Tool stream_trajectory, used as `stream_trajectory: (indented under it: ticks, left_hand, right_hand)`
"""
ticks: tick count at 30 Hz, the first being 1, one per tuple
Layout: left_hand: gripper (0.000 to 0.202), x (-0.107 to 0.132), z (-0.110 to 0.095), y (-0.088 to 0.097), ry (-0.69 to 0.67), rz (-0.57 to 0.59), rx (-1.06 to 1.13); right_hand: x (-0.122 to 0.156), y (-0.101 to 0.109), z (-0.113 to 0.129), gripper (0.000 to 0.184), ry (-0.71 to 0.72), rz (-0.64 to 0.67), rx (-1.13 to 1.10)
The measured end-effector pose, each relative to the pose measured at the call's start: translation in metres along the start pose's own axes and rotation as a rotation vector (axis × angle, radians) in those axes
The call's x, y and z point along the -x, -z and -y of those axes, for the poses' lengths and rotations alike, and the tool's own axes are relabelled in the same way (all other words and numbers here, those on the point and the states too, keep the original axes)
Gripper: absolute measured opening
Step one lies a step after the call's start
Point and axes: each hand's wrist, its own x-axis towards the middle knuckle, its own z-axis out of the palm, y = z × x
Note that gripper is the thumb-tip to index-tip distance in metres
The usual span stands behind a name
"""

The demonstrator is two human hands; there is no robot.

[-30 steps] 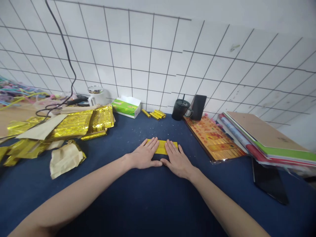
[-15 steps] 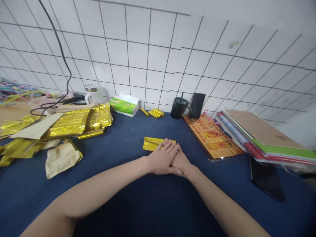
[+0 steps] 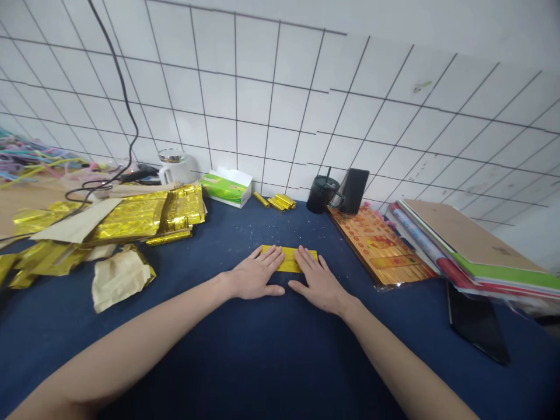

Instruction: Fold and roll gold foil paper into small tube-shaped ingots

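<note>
A strip of gold foil paper [image 3: 289,261] lies flat on the dark blue tabletop [image 3: 280,350]. My left hand [image 3: 254,275] rests palm down over its left end, fingers stretched out. On the right end lies my right hand [image 3: 318,281], also flat, with its fingers spread. The two thumbs point towards each other, a small gap apart, below the strip's near edge. Fingers cover both ends of the strip. Beyond the hands, several small gold foil rolls [image 3: 282,202] lie near the wall.
Stacked gold foil sheets [image 3: 126,219] and a crumpled paper piece [image 3: 120,279] are left. A tissue pack [image 3: 226,188], white mug [image 3: 174,169] and dark cup [image 3: 322,193] line the back. Orange packet [image 3: 380,245], folders [image 3: 476,239] and black tablet-like slab [image 3: 479,324] lie right.
My hands were stacked over the strip's right end. They have separated, the left hand sliding left to the other end. The whole view has shifted slightly.
</note>
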Motion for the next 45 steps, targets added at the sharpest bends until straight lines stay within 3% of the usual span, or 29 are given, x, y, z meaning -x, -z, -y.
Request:
stream_trajectory:
  ticks: [5, 10, 15, 21, 27, 30, 35, 39, 42, 45]
  left_hand:
    - [0.085, 0.000, 0.000, 0.000, 0.006, -0.007, 0.020]
    - [0.083, 0.000, -0.001, 0.002, 0.003, -0.008, 0.035]
    - [0.084, 0.000, 0.000, 0.001, 0.005, -0.025, 0.037]
    - [0.084, 0.001, 0.001, 0.000, -0.008, -0.049, 0.052]
    - [0.081, 0.000, 0.004, 0.001, -0.024, -0.063, 0.087]
    - [0.082, 0.000, 0.005, 0.003, -0.022, -0.046, 0.101]
    - [0.084, 0.009, -0.003, 0.018, 0.001, -0.010, 0.073]
    - [0.073, 0.020, -0.019, 0.036, -0.015, 0.012, 0.034]
    - [0.067, 0.024, -0.030, 0.045, -0.050, 0.037, 0.021]
    - [0.061, 0.025, -0.036, 0.046, -0.082, 0.034, -0.005]
  right_hand:
    - [0.002, 0.011, 0.016, 0.045, 0.080, -0.205, 0.164]
    - [-0.004, 0.012, 0.037, 0.040, 0.145, -0.259, 0.267]
    - [-0.011, 0.015, 0.044, 0.024, 0.146, -0.304, 0.324]
    - [-0.017, 0.014, 0.052, 0.014, 0.176, -0.272, 0.419]
    - [-0.024, 0.011, 0.057, 0.015, 0.161, -0.135, 0.409]
    - [-0.024, 0.009, 0.055, 0.017, 0.187, -0.143, 0.405]
    - [-0.018, 0.006, 0.042, 0.016, 0.262, -0.290, 0.327]
    - [-0.006, 0.002, 0.020, 0.021, 0.371, -0.388, 0.076]
    - [0.002, -0.002, 0.004, 0.022, 0.376, -0.454, -0.150]
    - [0.009, -0.005, -0.005, 0.021, 0.362, -0.460, -0.197]
